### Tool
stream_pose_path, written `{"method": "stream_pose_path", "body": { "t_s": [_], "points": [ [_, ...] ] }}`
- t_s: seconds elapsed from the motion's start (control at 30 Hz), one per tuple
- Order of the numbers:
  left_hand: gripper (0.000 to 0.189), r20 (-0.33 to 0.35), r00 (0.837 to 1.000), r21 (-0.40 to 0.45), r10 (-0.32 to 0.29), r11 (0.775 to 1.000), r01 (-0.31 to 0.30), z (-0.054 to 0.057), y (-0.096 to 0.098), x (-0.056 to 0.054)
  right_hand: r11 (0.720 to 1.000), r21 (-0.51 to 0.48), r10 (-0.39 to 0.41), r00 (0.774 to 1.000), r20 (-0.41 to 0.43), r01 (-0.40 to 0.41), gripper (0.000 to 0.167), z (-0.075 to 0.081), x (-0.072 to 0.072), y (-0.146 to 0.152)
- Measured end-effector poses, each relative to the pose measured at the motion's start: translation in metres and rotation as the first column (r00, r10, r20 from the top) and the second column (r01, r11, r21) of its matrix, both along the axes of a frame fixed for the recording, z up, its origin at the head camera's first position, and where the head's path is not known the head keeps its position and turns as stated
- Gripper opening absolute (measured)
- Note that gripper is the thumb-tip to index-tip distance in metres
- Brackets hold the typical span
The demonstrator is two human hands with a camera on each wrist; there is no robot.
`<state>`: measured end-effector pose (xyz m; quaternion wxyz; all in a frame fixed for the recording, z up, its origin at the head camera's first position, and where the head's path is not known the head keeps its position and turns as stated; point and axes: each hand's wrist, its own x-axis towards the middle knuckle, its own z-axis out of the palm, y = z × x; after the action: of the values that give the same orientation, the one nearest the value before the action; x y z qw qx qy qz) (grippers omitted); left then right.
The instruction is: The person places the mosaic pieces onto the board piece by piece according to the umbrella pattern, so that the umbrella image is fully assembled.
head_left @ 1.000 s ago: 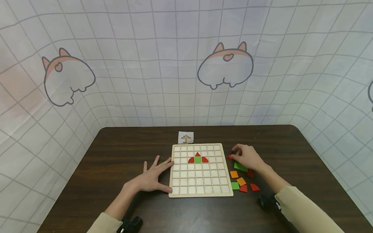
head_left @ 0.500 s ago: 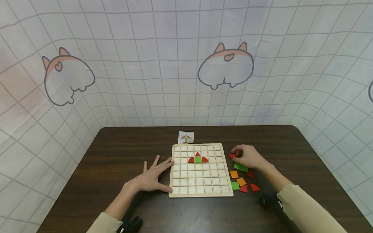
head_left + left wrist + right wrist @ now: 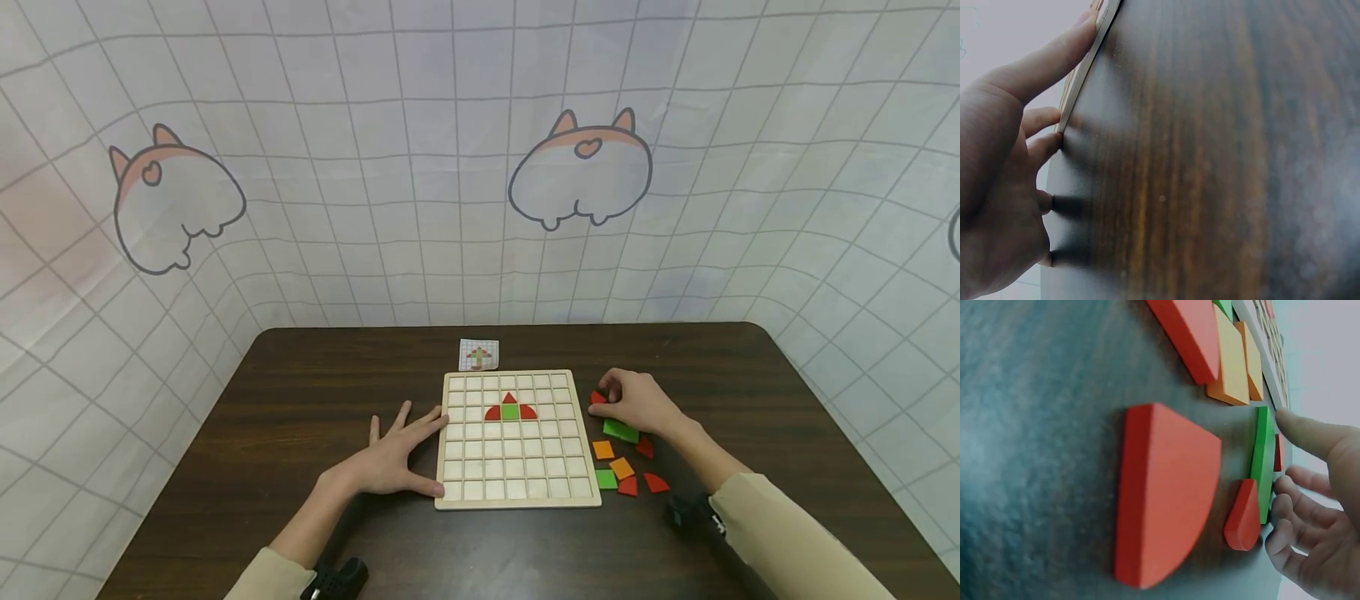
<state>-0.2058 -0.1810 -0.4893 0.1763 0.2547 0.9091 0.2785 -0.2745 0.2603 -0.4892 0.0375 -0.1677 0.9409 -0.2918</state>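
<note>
One board (image 3: 517, 467) lies between the left hand (image 3: 393, 460), fingers spread, touching its edge, and the right hand (image 3: 636, 402), curled round a red piece (image 3: 597, 397) (the card (image 3: 478, 355) ahead bears a printed figure).

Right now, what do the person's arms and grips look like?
The left sleeve and right sleeve are plain, pale beige. A black left-wrist device and a black right-wrist device show by the cuffs, the right one with a small greenish patch. The left grip and right grip are bare, no gloves showing.
</note>
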Motion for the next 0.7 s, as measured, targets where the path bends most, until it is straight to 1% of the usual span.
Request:
{"method": "stream_pose_path", "body": {
  "t_s": [0.07,0.17,0.27,0.5,0.7],
  "points": [
    [0.103,-0.001,1.000,0.001,0.000,1.000,0.000,-0.0004,-0.0001,0.0001,1.000,0.001,0.027,1.000,-0.002,-0.027,0.041,0.0011,-0.0003,0.0001],
    [0.103,-0.006,1.000,0.001,-0.001,1.000,0.001,-0.0009,-0.0003,0.0001,0.998,0.008,0.068,0.998,-0.006,-0.068,0.039,0.0025,-0.0006,0.0007],
    [0.103,-0.008,1.000,-0.001,-0.002,1.000,0.002,-0.0011,-0.0006,0.0002,0.996,0.008,0.086,0.996,-0.006,-0.086,0.036,0.0039,-0.0004,0.0008],
    [0.103,-0.005,1.000,-0.001,0.000,1.000,0.000,-0.0012,-0.0009,-0.0002,0.998,0.007,0.064,0.998,0.007,-0.064,0.032,0.0048,-0.0002,0.0017],
    [0.103,-0.006,1.000,0.000,-0.002,1.000,0.002,-0.0017,-0.0009,-0.0005,0.999,0.005,0.041,0.999,0.002,-0.041,0.025,0.0028,-0.0017,0.0036]
  ]
}}
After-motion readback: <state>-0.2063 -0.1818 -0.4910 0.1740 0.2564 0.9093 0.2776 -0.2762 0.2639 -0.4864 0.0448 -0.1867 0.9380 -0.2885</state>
